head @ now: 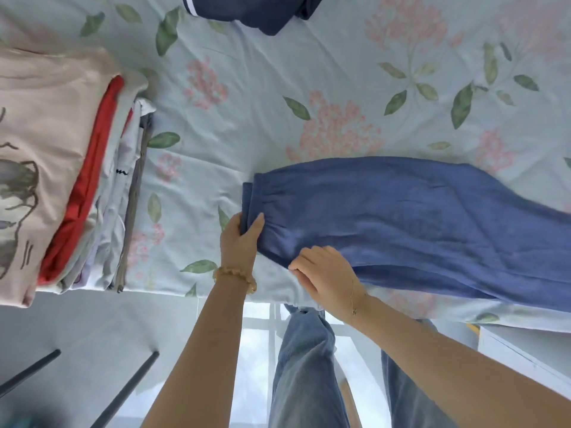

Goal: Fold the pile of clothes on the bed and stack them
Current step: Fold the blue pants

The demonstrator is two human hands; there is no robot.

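Observation:
A pair of blue trousers [408, 217] lies flat across the bed, waistband to the left, legs running off to the right. My left hand [241, 239] pinches the near corner of the waistband, thumb on top. My right hand [321, 273] grips the near edge of the blue trousers just below the waistband, fingers curled into the cloth. A stack of folded clothes [61, 180] sits at the left edge of the bed, a pale pink printed top uppermost, red and white pieces under it. A dark navy garment [253, 10] lies unfolded at the far side.
The bed sheet [247, 118] is pale blue with pink flowers and green leaves. Its near edge runs just under my wrists. My legs in light jeans [302, 366] stand against it. A white piece of furniture [519, 353] is at the lower right; dark bars [129, 387] cross the floor lower left.

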